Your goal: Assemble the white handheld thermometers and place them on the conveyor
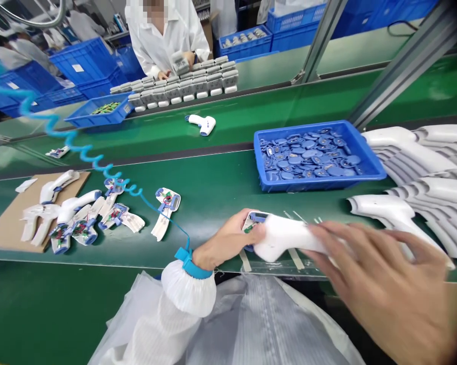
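Near the bench's front edge, my left hand (234,235) is closed on an infrared thermometer half (254,218), whose blue and green inside parts show. A smooth white thermometer shell (283,235) lies over part of that half, with my left thumb against it. My right hand (384,279), smeared by motion, has its fingers closed around the shell's right end. How the two pieces meet is hidden. A turquoise wrist strap (196,268) with a coiled cord is around my left wrist. Left of my hands lies another opened thermometer half (167,208) with wires and a board.
A blue tray (319,183) of blue oval parts stands beyond my hands. Stacked white shells (433,203) fill the right side. Several opened thermometer halves (86,230) lie left, beside cardboard (8,223). A thermometer (203,124) is on the belt; a co-worker (167,38) stands across.
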The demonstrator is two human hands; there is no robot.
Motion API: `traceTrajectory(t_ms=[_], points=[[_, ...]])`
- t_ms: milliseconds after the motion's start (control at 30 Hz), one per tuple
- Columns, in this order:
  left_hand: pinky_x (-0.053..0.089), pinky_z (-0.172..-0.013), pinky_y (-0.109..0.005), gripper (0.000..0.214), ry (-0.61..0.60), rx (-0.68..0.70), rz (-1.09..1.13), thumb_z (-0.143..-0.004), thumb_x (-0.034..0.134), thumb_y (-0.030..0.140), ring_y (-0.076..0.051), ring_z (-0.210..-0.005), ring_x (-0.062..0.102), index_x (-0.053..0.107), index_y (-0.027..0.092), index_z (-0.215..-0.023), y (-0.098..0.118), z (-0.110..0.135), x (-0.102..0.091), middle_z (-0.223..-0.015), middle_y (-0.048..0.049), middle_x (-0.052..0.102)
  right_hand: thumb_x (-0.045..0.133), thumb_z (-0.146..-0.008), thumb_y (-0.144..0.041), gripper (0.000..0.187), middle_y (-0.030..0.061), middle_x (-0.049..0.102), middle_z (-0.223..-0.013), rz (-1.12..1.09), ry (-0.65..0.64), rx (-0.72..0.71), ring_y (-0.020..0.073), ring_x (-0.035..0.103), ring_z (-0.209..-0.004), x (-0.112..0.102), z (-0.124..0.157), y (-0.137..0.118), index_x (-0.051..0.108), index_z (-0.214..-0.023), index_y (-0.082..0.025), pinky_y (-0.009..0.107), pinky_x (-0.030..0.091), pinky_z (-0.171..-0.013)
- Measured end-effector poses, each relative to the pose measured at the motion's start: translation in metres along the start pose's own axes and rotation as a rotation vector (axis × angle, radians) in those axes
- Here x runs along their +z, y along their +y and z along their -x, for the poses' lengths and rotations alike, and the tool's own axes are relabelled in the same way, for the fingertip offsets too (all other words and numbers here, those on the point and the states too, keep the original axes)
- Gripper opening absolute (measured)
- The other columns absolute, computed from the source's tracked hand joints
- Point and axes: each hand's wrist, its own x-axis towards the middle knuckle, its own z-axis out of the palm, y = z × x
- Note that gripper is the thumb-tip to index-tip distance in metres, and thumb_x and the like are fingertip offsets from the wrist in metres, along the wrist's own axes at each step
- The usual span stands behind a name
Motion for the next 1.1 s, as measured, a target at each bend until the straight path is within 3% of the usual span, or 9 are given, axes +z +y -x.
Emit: traceTrajectory(t_ms=[167,300,400,500,600,700,867,967,1100], points=[[0.044,-0.066,-0.025,0.050,0.026,0.028,-0.048,-0.083,0.081,0.051,-0.015,-0.079,0.059,0.066,0.012,-0.110,-0.008,0.003,0.003,-0.093,-0.0056,0.065,0.048,-0.108,-0.033,0.033,0.0142,0.076,-0.109,-0.033,-0.056,-0.089,0.0295,0.071,-0.094,0.027,-0.018,-0.024,0.061,-0.127,-0.009,0.048,0.047,-0.089],[0.045,-0.072,-0.025,0.045,0.025,0.096,-0.176,-0.086,0.079,0.048,-0.016,-0.085,0.058,0.067,0.014,-0.113,-0.007,0.006,0.004,-0.099,-0.0057,0.067,0.049,-0.105,-0.053,0.041,0.0072,0.076,-0.103,-0.446,-0.271,0.151,0.0241,0.072,-0.081,0.037,-0.008,-0.010,0.064,-0.125,-0.020,0.038,0.054,-0.070],[0.048,-0.080,-0.028,0.045,0.032,0.119,-0.277,-0.084,0.081,0.045,-0.018,-0.092,0.061,0.068,0.018,-0.117,-0.002,0.006,0.005,-0.108,-0.0054,0.070,0.058,-0.101,-0.053,0.038,0.0040,0.076,-0.107,-0.818,-0.407,0.376,0.0206,0.071,-0.083,0.032,-0.024,-0.012,0.065,-0.129,-0.027,0.033,0.054,-0.069],[0.049,-0.081,-0.029,0.045,0.111,0.194,-0.331,-0.079,0.086,0.041,-0.020,-0.093,0.063,0.068,0.018,-0.113,0.003,0.004,0.008,-0.108,-0.0046,0.071,0.060,-0.098,-0.050,0.030,0.0046,0.071,-0.095,-0.841,-0.185,0.505,0.0189,0.066,-0.080,0.034,-0.057,-0.035,0.072,-0.104,-0.023,0.032,0.051,-0.072],[0.049,-0.075,-0.029,0.040,0.129,0.214,-0.373,-0.077,0.083,0.029,-0.021,-0.091,0.065,0.064,0.017,-0.110,0.005,0.005,0.010,-0.106,-0.0051,0.072,0.062,-0.097,-0.041,0.039,-0.0004,0.055,-0.068,-0.669,0.012,0.518,0.0125,0.050,-0.061,0.047,-0.082,-0.062,0.054,-0.065,-0.021,0.029,0.039,-0.061],[0.045,-0.065,-0.030,0.014,0.064,0.242,-0.593,-0.085,0.064,0.018,-0.020,-0.077,0.064,0.065,0.015,-0.098,0.002,0.007,0.012,-0.090,-0.0063,0.071,0.060,-0.099,-0.045,0.048,-0.0017,0.050,-0.061,-0.528,-0.026,0.436,0.0112,0.042,-0.057,0.061,-0.089,-0.078,0.046,-0.060,-0.020,0.030,0.029,-0.055],[0.044,-0.064,-0.035,0.016,0.115,0.273,-0.974,-0.084,0.058,0.017,-0.025,-0.069,0.064,0.068,0.013,-0.096,0.001,0.008,0.012,-0.083,-0.0120,0.071,0.050,-0.104,-0.032,0.053,-0.0005,0.047,-0.055,-0.400,0.104,0.272,0.0106,0.040,-0.054,0.064,-0.089,-0.077,0.041,-0.053,-0.019,0.031,0.024,-0.054],[0.044,-0.064,-0.032,0.019,0.082,0.237,-0.842,-0.088,0.062,0.024,-0.025,-0.073,0.066,0.064,0.017,-0.105,0.007,0.008,0.008,-0.091,-0.0093,0.073,0.051,-0.103,-0.034,0.054,-0.0014,0.043,-0.052,-0.447,0.200,0.423,0.0099,0.037,-0.051,0.062,-0.092,-0.068,0.039,-0.052,-0.020,0.032,0.024,-0.054],[0.042,-0.063,-0.033,0.028,0.142,0.202,-0.844,-0.091,0.068,0.042,-0.027,-0.072,0.068,0.060,0.017,-0.101,0.004,0.011,0.010,-0.089,-0.0110,0.072,0.047,-0.105,-0.045,0.057,0.0005,0.051,-0.053,-0.551,0.102,0.598,0.0122,0.044,-0.051,0.064,-0.091,-0.065,0.050,-0.055,-0.020,0.033,0.026,-0.057]])
